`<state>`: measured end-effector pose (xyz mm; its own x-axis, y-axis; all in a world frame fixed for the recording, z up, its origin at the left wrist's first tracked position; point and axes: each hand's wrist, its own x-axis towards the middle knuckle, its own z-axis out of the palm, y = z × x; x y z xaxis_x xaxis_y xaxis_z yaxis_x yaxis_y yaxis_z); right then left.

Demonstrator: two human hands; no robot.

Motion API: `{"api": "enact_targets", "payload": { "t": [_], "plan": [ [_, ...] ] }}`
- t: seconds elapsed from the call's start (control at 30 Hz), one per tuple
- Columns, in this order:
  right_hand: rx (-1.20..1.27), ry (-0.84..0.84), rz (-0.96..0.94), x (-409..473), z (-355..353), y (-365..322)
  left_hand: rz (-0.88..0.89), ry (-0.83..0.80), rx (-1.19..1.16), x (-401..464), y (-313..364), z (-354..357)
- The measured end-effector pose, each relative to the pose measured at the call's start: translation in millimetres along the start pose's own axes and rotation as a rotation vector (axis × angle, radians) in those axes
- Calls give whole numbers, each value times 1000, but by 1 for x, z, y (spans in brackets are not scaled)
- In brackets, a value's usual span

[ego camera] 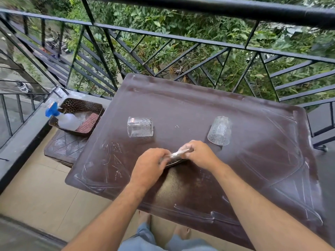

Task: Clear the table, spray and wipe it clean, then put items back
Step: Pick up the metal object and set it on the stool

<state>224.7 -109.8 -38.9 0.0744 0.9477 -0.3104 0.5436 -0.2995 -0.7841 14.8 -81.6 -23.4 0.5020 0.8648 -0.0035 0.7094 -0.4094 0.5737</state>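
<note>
The brown plastic table carries two clear glasses: one upright at the middle left, another at the middle right. My left hand and my right hand meet at the table's centre, both closed on a small whitish cloth or wrapper with a dark flat item under it. What exactly the flat item is stays hidden by my fingers. A spray bottle with a blue head lies in a brown perforated basket to the left.
The basket rests on a low brown stool left of the table. A black metal railing runs close behind the table and along the left. Tan floor tiles lie at the lower left.
</note>
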Motion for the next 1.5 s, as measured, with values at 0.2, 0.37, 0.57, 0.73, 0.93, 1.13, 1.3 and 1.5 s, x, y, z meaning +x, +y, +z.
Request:
{"api": "enact_targets", "payload": {
  "t": [0.2, 0.37, 0.57, 0.73, 0.93, 1.13, 1.3, 1.5],
  "plan": [
    [-174, 8, -86, 0, 8, 4, -17, 64, -27, -9, 0, 2],
    [-257, -29, -95, -1, 6, 10, 6, 43, 45, -11, 2, 2],
    [-265, -52, -79, -2, -1, 5, -53, 1, 9, -21, -2, 10],
    [-324, -133, -89, -2, -4, 8, -76, -36, -11, -21, -6, 15],
    [-491, -96, -171, -6, 0, 15, -75, -90, -37, -18, -5, 15],
    [-443, -106, -129, -12, 1, 12, -76, -164, 6, -19, -4, 18],
    [-478, -144, -106, -15, 6, 11, -91, -185, 42, -20, -3, 21],
    [-436, 90, -174, -21, 10, 20, 8, -26, 195, -25, -4, 23]
  ]
}}
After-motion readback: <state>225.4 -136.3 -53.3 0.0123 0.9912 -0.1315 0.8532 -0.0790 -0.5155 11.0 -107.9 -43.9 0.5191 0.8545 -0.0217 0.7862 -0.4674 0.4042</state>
